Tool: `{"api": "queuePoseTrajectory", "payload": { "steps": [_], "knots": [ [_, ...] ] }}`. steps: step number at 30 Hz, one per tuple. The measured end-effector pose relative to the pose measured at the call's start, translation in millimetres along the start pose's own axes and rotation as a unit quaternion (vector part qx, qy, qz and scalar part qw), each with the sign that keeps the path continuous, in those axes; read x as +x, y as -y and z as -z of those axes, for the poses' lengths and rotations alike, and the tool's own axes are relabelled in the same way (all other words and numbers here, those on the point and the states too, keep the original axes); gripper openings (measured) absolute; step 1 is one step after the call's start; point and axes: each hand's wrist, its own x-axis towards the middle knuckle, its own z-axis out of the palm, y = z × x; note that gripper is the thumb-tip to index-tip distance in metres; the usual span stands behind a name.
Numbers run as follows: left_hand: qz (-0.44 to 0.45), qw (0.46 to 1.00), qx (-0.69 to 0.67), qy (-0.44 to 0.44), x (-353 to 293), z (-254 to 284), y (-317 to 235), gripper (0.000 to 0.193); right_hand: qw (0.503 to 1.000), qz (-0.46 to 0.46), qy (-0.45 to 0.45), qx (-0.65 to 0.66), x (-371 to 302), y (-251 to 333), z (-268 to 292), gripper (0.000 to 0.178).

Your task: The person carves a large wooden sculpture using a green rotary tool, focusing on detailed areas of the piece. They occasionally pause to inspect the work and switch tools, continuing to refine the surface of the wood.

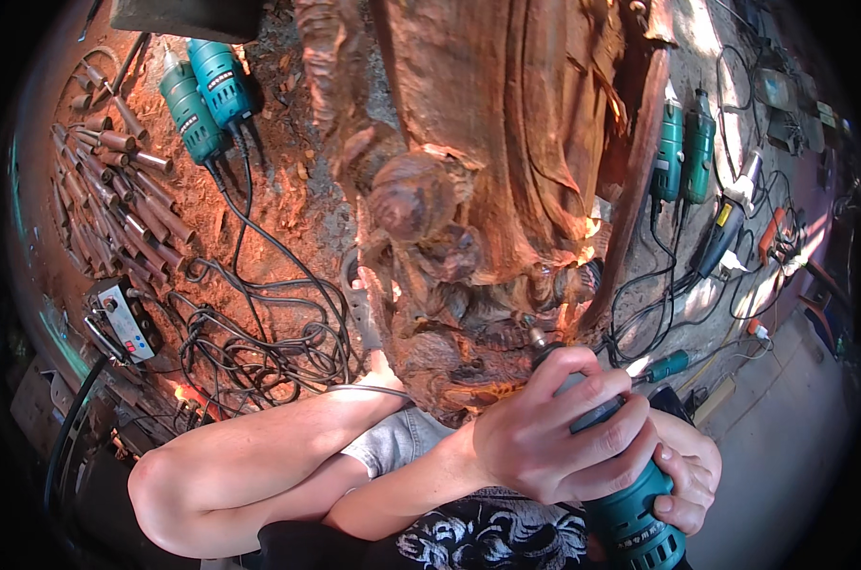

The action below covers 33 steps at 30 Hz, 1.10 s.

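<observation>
Both my hands are wrapped round a teal electric die grinder (640, 518) that slants up and left from the lower edge. My left hand (573, 432) closes over its dark front part from above. Below and to the right, my right hand (687, 475) grips the teal body. The grinder's metal collet (537, 334) points at the lower end of a reddish-brown wood carving (487, 123); I cannot tell whether its bit touches the wood. Rounded knobs and long folds are cut into the carving, which lies in front of me and reaches the upper edge.
Left lie two teal grinders (202, 104), many chisels (117, 190) and a control box (126, 323). Tangled black cords (250, 342) run beside my bent leg (259, 446). Right are two more grinders (682, 152), a black-and-silver power tool (730, 218) and further cords.
</observation>
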Motion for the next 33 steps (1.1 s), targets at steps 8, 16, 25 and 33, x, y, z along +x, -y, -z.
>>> {"api": "queuePoseTrajectory", "payload": {
  "steps": [8, 16, 25, 33],
  "knots": [
    [0.023, 1.000, 0.016, 0.011, 3.7, 3.1, 0.1, 0.022, 0.991, 0.078, -0.026, 0.108, 36.7, -18.6, -43.7, 0.080],
    [0.031, 0.999, 0.030, 0.000, 4.5, 4.0, -0.3, 0.022, 0.967, 0.133, -0.185, 0.114, 20.5, -34.5, -58.4, 0.071],
    [0.041, 0.998, 0.041, -0.010, 4.0, 6.5, -0.8, 0.024, 0.968, 0.100, -0.164, 0.164, 21.6, -31.6, -59.8, 0.073],
    [0.053, 0.998, 0.038, -0.019, 4.3, 7.1, -0.3, 0.024, 0.954, 0.107, -0.208, 0.190, 40.0, -21.1, -89.2, 0.076]
  ]
}}
